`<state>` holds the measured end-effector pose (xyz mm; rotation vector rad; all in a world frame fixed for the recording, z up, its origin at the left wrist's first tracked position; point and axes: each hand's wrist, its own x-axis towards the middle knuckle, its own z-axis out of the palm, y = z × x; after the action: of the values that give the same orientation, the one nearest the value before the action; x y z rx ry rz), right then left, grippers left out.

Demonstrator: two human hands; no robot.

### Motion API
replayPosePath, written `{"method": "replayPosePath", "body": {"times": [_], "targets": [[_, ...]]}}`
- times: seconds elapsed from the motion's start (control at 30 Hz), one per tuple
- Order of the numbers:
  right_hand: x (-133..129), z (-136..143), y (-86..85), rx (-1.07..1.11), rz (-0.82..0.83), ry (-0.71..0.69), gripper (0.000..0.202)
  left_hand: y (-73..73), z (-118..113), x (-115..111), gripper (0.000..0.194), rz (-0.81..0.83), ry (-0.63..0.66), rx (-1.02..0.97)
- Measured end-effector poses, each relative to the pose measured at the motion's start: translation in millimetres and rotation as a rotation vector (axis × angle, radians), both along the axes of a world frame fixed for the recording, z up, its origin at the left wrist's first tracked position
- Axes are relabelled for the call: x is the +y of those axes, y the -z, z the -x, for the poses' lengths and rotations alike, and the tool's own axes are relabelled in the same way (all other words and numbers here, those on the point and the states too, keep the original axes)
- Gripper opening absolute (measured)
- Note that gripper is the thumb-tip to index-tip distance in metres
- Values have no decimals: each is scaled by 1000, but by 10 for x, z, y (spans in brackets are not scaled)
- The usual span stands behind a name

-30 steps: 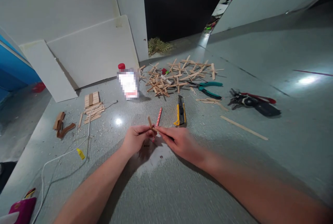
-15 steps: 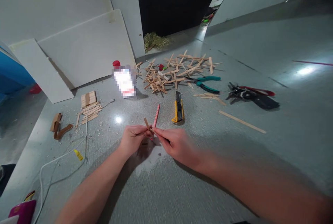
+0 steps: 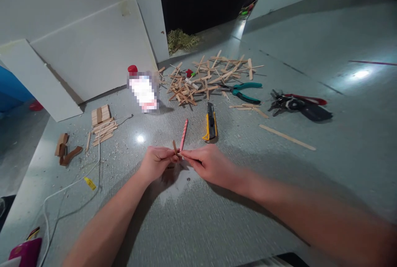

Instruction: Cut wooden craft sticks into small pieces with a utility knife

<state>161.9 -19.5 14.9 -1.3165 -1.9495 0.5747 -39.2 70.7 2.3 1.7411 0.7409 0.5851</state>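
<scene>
My left hand (image 3: pixel 156 162) is closed, pinching a short wooden craft stick (image 3: pixel 175 147) that points up and away between thumb and fingers. My right hand (image 3: pixel 206 161) meets it, thumb and fingertips pinched on a small pale wooden piece (image 3: pixel 180 155) against that stick. How the two pieces join is hidden by the fingertips. Just beyond my fingers lies a pink striped rod (image 3: pixel 184 133), its near end behind them. A yellow and black utility knife (image 3: pixel 211 124) rests on the table a little past my right hand.
Crossed craft sticks (image 3: pixel 204 78) are heaped at the back, beside teal-handled pliers (image 3: pixel 246 92). A black and red tool (image 3: pixel 299 106) and a single stick (image 3: pixel 287 137) lie right. On the left are stacked sticks (image 3: pixel 104 128), brown strips (image 3: pixel 66 151) and a white cable (image 3: pixel 72 185).
The camera view has shifted slightly, so the table items appear a little further left and up. Both hands keep their pinch at the stick, with only a small movement of the right fingers.
</scene>
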Motion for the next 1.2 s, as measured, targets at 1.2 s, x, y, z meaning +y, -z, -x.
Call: {"method": "replayPosePath", "body": {"times": [1.2], "targets": [[-132, 94, 23, 44, -87, 132, 31, 18, -21, -30, 39, 117, -25, -94]]}}
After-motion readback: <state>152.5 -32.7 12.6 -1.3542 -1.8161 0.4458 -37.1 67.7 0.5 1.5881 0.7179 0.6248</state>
